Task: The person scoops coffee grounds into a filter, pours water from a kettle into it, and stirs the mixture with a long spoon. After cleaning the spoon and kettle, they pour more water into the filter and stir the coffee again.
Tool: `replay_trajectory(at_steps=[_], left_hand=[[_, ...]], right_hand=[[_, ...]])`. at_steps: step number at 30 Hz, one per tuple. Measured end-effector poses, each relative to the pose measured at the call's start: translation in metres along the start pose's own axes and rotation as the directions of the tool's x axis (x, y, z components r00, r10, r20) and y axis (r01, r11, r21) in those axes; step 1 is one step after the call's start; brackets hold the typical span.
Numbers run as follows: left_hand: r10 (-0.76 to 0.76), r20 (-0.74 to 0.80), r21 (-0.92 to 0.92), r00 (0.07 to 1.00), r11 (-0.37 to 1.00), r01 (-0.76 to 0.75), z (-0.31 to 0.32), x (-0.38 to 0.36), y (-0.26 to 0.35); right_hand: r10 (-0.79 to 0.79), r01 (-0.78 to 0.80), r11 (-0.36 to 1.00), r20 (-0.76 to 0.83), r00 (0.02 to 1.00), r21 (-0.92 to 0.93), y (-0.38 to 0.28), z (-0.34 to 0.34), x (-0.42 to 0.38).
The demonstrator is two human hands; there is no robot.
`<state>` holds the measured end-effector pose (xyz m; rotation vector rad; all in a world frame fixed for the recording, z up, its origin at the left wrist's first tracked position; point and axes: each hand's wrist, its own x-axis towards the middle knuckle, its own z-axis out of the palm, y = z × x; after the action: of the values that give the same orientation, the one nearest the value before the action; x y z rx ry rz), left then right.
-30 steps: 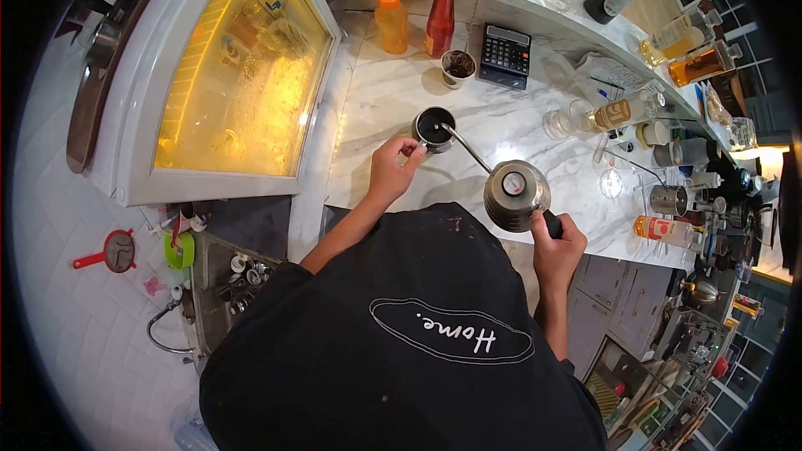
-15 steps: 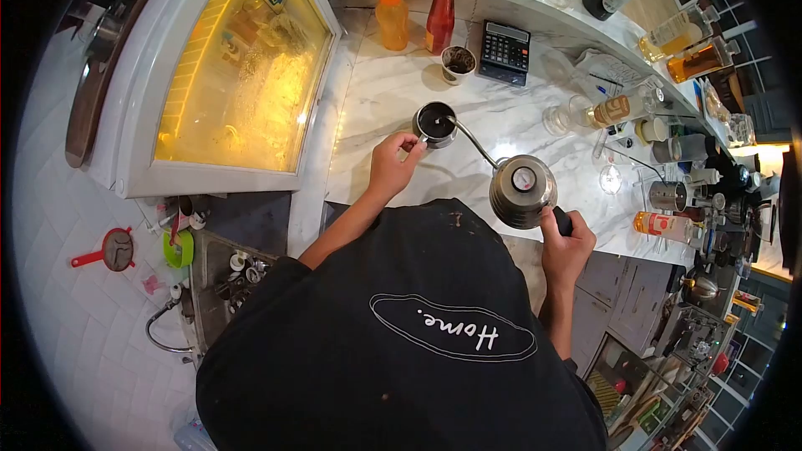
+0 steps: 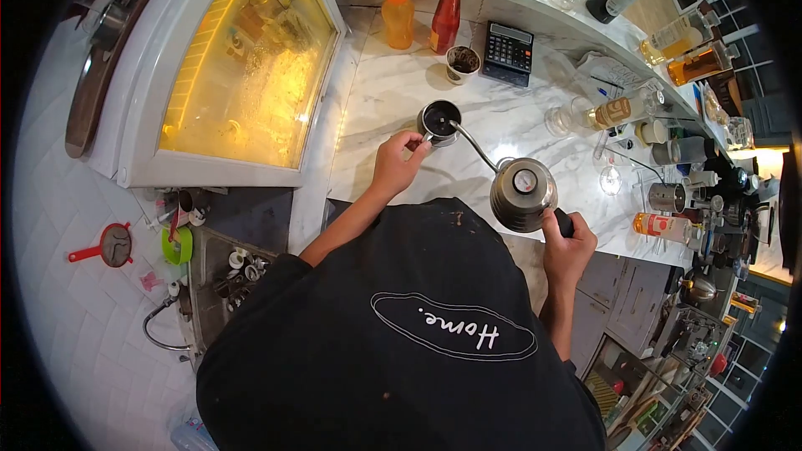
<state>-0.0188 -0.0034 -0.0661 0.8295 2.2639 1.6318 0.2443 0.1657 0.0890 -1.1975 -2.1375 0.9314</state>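
Note:
My left hand pinches the handle of a metal cup, which has dark liquid inside. In my right hand is the black handle of a steel gooseneck kettle with a round dial on its lid. The kettle's thin curved spout reaches left, and its tip is over the cup's rim. Whether water is flowing from it is too small to tell. Behind the metal cup stands a small white cup with dark grounds in it.
A calculator, a red bottle and an orange bottle stand at the back of the marble counter. A glass-door fridge borders the left side. Glassware and bottles line the right, and a sink lies lower left.
The view has shifted slightly, so the counter items sit a little lower and to the right. Both hands keep their grips, and the spout stays over the metal cup.

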Motion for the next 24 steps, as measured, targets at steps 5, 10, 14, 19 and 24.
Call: replay_trajectory(at_steps=[5, 10, 14, 19, 24], left_hand=[[-0.001, 0.010, -0.003, 1.000, 1.000, 0.001, -0.001, -0.002, 0.002], [0.002, 0.010, -0.008, 1.000, 1.000, -0.002, -0.002, -0.003, -0.001], [-0.019, 0.028, -0.015, 0.999, 1.000, 0.020, -0.003, -0.003, -0.005], [0.002, -0.055, -0.058, 0.999, 0.998, -0.005, -0.001, -0.001, -0.006], [-0.010, -0.080, -0.057, 0.997, 0.998, 0.005, -0.003, -0.001, -0.009]], right_hand=[[0.017, -0.017, 0.999, 0.003, 1.000, 0.035, -0.003, 0.007, 0.001], [0.033, -0.032, 0.998, -0.013, 0.999, 0.049, 0.001, 0.011, 0.004], [0.073, -0.071, 0.994, -0.018, 0.997, 0.081, 0.010, 0.012, 0.008], [0.139, -0.136, 0.970, 0.001, 0.990, 0.200, 0.026, 0.014, 0.011], [0.235, -0.223, 0.913, 0.005, 0.972, 0.342, 0.047, 0.031, 0.013]])
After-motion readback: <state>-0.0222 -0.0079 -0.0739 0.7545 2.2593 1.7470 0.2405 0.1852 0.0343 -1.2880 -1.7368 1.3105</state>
